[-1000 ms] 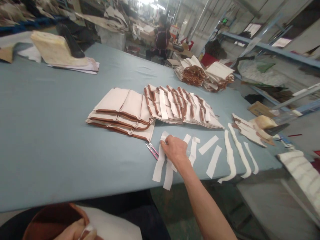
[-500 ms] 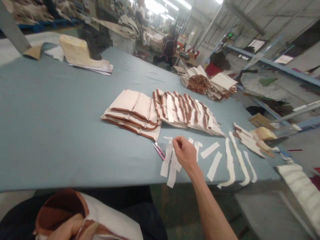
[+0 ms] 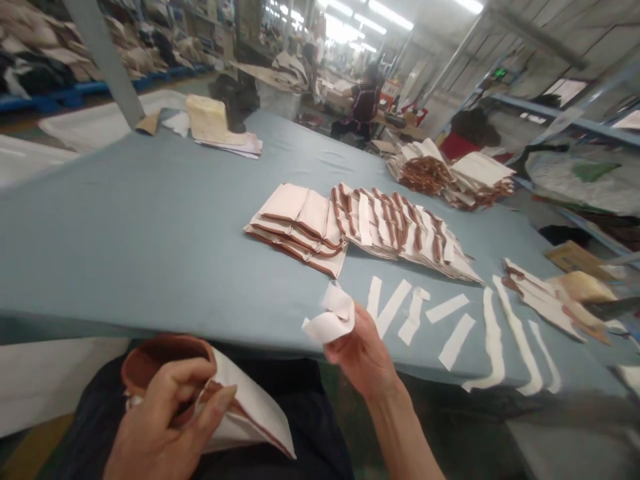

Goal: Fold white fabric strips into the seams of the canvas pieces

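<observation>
Over my lap, my left hand (image 3: 170, 413) pinches the edge of a white fabric piece with brown trim (image 3: 255, 400), whose brown-lined opening faces up. My right hand (image 3: 363, 350) is raised over the table's front edge, closed on a curled white strip (image 3: 333, 320). Several more white strips (image 3: 395, 307) lie on the table to the right of that hand. Beyond them sits a stack of cream pieces with brown edges (image 3: 295, 223), beside a fanned row of similar pieces (image 3: 400, 227) with white strips on top.
The blue-green table (image 3: 150, 233) spreads out ahead. Folded bundles (image 3: 430, 170) lie at its back right, a yellowish block (image 3: 207, 119) at its back left, and long padded strips (image 3: 493, 340) at the right. A person (image 3: 365, 100) is in the background.
My right hand has lifted a white strip off the table and brought it nearer. My left hand has come further into view with the fabric piece. The view has shifted left.
</observation>
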Tool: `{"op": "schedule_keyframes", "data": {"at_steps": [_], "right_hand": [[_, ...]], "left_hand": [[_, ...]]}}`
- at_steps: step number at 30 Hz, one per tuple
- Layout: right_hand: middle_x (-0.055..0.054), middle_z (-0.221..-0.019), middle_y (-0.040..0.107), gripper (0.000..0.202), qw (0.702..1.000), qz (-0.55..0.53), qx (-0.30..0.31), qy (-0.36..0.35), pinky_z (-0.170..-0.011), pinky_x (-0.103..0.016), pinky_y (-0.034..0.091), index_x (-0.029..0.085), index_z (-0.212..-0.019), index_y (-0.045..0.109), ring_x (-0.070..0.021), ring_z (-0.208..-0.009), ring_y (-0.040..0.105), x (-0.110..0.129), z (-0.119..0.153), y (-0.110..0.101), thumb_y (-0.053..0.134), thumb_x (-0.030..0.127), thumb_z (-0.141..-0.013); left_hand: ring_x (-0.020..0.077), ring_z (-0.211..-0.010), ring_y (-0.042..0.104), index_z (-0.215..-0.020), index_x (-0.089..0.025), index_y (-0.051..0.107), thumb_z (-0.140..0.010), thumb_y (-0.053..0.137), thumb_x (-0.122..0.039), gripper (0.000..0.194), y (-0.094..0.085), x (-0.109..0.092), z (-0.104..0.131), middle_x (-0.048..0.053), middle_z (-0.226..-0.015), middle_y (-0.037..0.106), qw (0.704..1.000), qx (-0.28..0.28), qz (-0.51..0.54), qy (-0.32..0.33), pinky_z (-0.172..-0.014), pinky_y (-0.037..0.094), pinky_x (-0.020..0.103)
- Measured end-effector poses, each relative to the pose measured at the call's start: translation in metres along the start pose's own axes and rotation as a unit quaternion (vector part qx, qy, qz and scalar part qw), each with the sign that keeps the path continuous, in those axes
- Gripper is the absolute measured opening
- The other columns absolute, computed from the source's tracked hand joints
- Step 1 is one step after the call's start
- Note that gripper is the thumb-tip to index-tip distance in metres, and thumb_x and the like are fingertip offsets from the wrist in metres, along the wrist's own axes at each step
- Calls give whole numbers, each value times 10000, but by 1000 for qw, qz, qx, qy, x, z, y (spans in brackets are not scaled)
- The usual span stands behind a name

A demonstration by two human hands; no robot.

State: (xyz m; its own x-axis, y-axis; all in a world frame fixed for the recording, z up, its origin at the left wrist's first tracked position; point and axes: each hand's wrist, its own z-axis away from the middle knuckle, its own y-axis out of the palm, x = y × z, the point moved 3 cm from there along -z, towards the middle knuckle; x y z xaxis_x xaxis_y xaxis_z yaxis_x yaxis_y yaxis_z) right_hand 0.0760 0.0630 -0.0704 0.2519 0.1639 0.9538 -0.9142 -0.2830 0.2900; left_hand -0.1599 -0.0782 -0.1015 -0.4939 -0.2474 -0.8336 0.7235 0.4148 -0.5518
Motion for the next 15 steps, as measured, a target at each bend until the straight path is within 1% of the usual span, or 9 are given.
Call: {"op": "schedule_keyframes", "data": {"at_steps": [1, 2, 3, 5, 7, 9, 11, 13, 15], "right_hand": [[23, -690, 551, 517, 998, -53, 36, 26, -376, -201, 348, 221, -841, 600, -89, -473, 411, -6, 4, 11, 759, 711, -800], [38, -659, 526, 505, 991, -101, 69, 53, -366, -192, 305, 221, -820, 590, -76, -449, 370, -11, 8, 21, 791, 683, -793], [53, -628, 492, 501, 983, -137, 96, 75, -361, -186, 260, 220, -794, 571, -64, -431, 321, -16, 10, 30, 811, 659, -789], [84, -569, 415, 515, 971, -172, 132, 103, -365, -189, 202, 224, -759, 525, -53, -414, 232, -24, 14, 44, 816, 648, -797], [109, -505, 356, 515, 957, -197, 171, 124, -373, -201, 192, 238, -757, 487, -55, -390, 194, -33, 18, 57, 792, 647, -823], [127, -439, 317, 491, 941, -206, 218, 154, -368, -217, 185, 250, -775, 484, -64, -349, 187, -42, 23, 67, 762, 647, -850], [133, -432, 300, 470, 932, -198, 241, 185, -372, -229, 164, 245, -787, 508, -66, -347, 183, -48, 29, 72, 771, 628, -856], [133, -468, 285, 466, 934, -180, 235, 201, -401, -230, 163, 224, -777, 534, -58, -391, 178, -50, 33, 73, 802, 599, -848], [134, -499, 264, 483, 939, -164, 222, 204, -425, -226, 163, 211, -767, 539, -51, -425, 164, -50, 36, 72, 819, 598, -836]], "left_hand": [[212, -818, 754, -1002, -286, 701, -821, 752, -551, 325, -4, -9, -1, -21, -921, 796, 999, -1, 24, -25, -727, 574, 236], [213, -831, 751, -1032, -279, 707, -819, 736, -582, 371, -7, -17, -2, -15, -924, 797, 998, 11, 47, -43, -751, 573, 239], [208, -798, 737, -1027, -268, 719, -833, 709, -599, 383, -10, -23, -3, -11, -892, 791, 995, 31, 65, -62, -730, 565, 239], [191, -709, 689, -1016, -241, 748, -861, 673, -611, 407, -14, -29, -7, -12, -758, 748, 988, 85, 93, -85, -677, 535, 235], [173, -655, 637, -1044, -214, 770, -869, 678, -612, 445, -16, -30, -9, -10, -701, 709, 975, 149, 132, -101, -621, 496, 227], [165, -644, 614, -1111, -193, 768, -853, 710, -615, 498, -12, -30, -9, 3, -736, 711, 949, 218, 196, -114, -578, 469, 219], [164, -649, 609, -1151, -176, 754, -816, 752, -630, 564, -5, -32, -8, 16, -771, 714, 912, 278, 273, -128, -564, 460, 215], [148, -639, 590, -1145, -160, 736, -776, 792, -647, 614, 2, -35, -5, 12, -761, 693, 875, 315, 339, -145, -570, 449, 207], [117, -592, 541, -1092, -149, 718, -752, 819, -655, 618, 6, -36, -2, -7, -705, 647, 854, 329, 371, -157, -549, 407, 189]]}}
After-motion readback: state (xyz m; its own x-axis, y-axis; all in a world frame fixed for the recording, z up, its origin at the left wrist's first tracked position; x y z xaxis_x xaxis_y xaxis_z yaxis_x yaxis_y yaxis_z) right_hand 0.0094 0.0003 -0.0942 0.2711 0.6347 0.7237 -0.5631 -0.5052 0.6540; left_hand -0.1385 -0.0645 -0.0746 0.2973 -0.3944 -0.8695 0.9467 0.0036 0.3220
